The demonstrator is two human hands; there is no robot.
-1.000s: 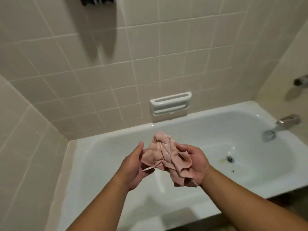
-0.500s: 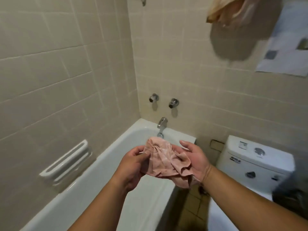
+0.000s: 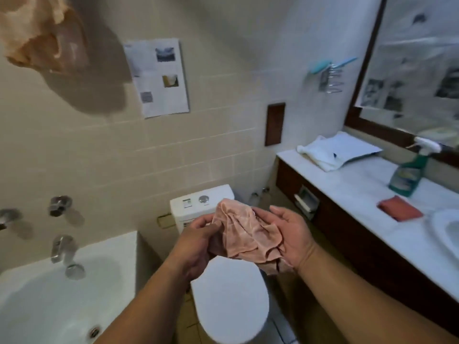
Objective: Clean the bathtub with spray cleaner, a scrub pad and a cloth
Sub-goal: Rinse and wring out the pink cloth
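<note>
Cloth [image 3: 244, 234]: pale pink, thin, heavily crumpled, folds running along its length. It is held in the air between both hands, over the closed toilet [image 3: 231, 301], with the bathtub [image 3: 49, 294] off to the left. Long axis is diagonal: bunched top end points up and away toward the cistern, loose tail hangs down by the right wrist.

Left hand [image 3: 196, 242] grip: fingers curled in, thumb and fingertips pinching the cloth's left edge. Right hand [image 3: 293, 234] grip: palm up, fingers spread and nearly straight, cloth lying across the palm, not clamped.

Spray bottle [image 3: 407, 175] upright on the counter [image 3: 360, 184], red pad [image 3: 400, 208] flat just beside it.
</note>
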